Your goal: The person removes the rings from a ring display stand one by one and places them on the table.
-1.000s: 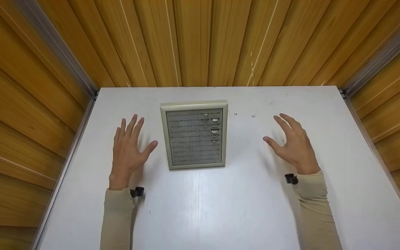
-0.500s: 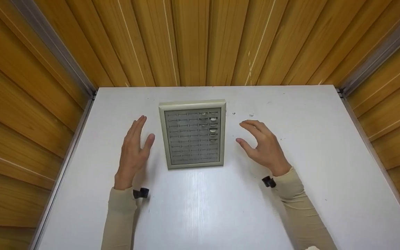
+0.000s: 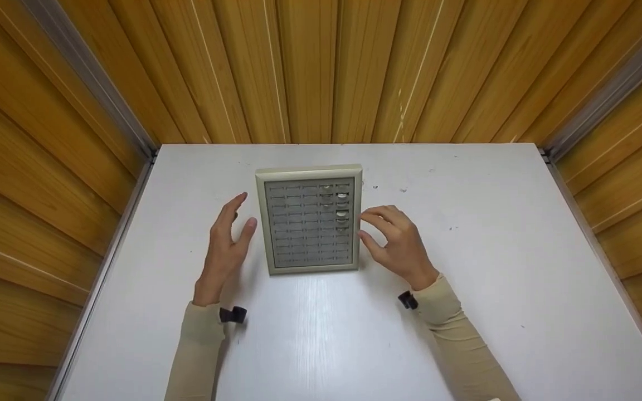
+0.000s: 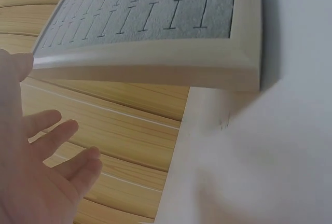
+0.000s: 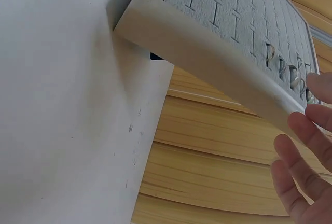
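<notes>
A ring display board (image 3: 310,174) leans back on the white table, with a pale frame and a grey slotted pad (image 3: 298,245). Several rings (image 3: 342,214) sit in its upper right slots; the right wrist view shows their metal bands upright in the pad. My left hand (image 3: 223,253) hovers beside the board's left side, thumb and fingers spread apart. On the other side, the fingertips of my right hand (image 3: 402,245) come right up to the frame's right edge, its fingers gently bent. Both hands have nothing in their grasp.
The white table (image 3: 310,345) runs back to a wall of wood-look panels (image 3: 310,72). Small marks dot its surface to the right of the board. A dark support (image 5: 156,56) shows behind the board in the right wrist view.
My right hand has moved left from well off to the side to the board's right edge. The left hand has shifted right, closer to the board, its fingers bending more. The board stays put.
</notes>
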Demonstrator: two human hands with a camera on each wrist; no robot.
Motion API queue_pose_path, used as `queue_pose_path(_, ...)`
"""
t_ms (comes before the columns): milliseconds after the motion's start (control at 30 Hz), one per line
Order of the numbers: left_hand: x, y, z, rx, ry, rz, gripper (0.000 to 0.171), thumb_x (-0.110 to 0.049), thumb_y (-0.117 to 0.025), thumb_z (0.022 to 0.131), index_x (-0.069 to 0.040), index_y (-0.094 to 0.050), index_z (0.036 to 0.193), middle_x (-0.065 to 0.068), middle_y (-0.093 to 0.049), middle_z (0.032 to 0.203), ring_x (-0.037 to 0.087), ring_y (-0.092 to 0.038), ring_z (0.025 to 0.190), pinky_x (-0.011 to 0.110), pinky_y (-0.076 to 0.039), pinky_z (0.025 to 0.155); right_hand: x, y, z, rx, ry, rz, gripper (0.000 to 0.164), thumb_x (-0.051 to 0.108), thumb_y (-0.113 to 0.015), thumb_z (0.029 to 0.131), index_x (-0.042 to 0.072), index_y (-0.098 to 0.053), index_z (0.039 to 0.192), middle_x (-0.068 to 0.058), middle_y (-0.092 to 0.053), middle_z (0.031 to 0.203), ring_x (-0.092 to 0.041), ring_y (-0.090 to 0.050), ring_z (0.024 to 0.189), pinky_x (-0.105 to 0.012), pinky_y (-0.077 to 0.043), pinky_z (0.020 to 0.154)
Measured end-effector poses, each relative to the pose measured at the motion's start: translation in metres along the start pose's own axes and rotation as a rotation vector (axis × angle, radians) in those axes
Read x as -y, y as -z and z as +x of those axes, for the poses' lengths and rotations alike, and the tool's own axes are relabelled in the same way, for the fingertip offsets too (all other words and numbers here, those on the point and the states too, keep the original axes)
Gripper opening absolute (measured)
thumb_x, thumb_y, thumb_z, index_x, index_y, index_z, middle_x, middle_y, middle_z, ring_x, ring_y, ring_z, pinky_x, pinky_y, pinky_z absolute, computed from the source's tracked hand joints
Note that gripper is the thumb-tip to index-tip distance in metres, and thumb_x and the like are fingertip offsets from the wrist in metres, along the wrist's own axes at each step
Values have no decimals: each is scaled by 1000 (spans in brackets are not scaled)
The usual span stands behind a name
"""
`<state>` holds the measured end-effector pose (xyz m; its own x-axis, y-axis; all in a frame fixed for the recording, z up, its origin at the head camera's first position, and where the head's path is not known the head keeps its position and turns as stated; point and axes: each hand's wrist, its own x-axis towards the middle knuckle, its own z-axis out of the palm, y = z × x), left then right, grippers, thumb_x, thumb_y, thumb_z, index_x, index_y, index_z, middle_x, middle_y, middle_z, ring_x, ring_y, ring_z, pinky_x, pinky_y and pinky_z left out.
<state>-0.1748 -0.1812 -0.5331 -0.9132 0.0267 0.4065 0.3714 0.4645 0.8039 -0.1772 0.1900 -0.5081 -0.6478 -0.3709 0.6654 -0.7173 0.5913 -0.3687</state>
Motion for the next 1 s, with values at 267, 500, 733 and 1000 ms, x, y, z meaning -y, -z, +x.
queue_pose_path(267, -1, -10, -1, -6, 25, -56, 54, -23, -65, 109, -6, -48, 157, 13, -53, 159, 35, -51, 148, 54, -46, 122, 11, -15, 4, 20, 90, -137, 22, 16, -88, 91, 8, -81, 110, -7, -74, 108, -24, -68, 98, -39, -60, 81)
queue_pose_path(500, 2, -19, -2, -3, 1, -118, 52, -24, -64, 110, -3, -49, 155, 11, -56, 155, 37, -58, 141, 53, -50, 119, 16, -30, 3, -1, 137, -189, 14, 15, -87, 91, 11, -83, 104, -4, -74, 104, -24, -66, 97, -38, -57, 77)
queue_pose_path(733, 2, -24, -5, -22, 4, -181, 49, -19, -67, 108, -7, -53, 154, 12, -61, 148, 28, -68, 126, 48, -58, 108, 18, -43, -1, -42, 160, -249, 8, 10, -84, 93, 10, -83, 101, -5, -74, 101, -25, -66, 94, -38, -57, 76)
queue_pose_path(1000, 0, -25, -3, -18, 27, -170, 48, -8, -74, 102, -4, -60, 147, 15, -68, 136, 29, -72, 114, 44, -62, 100, 20, -48, -1, -83, 146, -305, 9, 5, -84, 92, 10, -84, 99, -5, -72, 98, -25, -64, 91, -39, -55, 69)
